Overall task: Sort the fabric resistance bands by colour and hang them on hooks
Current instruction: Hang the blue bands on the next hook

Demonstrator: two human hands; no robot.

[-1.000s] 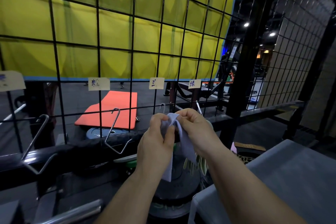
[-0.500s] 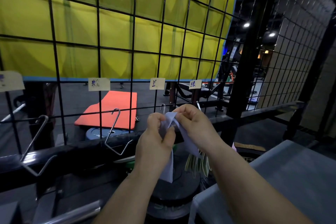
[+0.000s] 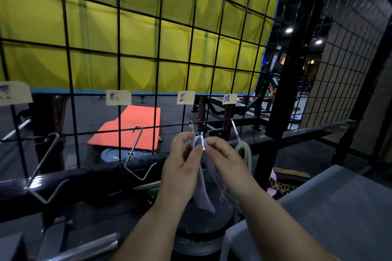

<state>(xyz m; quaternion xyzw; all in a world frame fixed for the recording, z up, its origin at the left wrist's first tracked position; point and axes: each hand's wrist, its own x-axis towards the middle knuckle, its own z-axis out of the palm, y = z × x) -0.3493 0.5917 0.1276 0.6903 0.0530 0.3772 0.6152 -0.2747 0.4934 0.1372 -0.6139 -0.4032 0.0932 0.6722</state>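
Observation:
A pale lilac-blue fabric band (image 3: 205,193) hangs from between my two hands in front of the black wire grid (image 3: 118,57). My left hand (image 3: 180,167) and my right hand (image 3: 227,159) both pinch its top loop at the tip of a metal hook (image 3: 203,144), under the third paper label (image 3: 185,97). Several pale green bands (image 3: 245,152) hang on the hook to the right, below the fourth label (image 3: 229,98). Two bare metal hooks hang further left, one (image 3: 135,154) under the second label and one (image 3: 45,167) near the left edge.
A grey bin (image 3: 331,214) stands at the lower right, with a leopard-print band (image 3: 283,187) beside its far edge. Black weight plates (image 3: 197,237) stack below my hands. A black rail (image 3: 84,178) runs under the grid. Behind the grid lie an orange mat (image 3: 127,129) and a yellow screen.
Both hands have risen and moved forward with the band, bringing its top loop up to the tip of the third hook.

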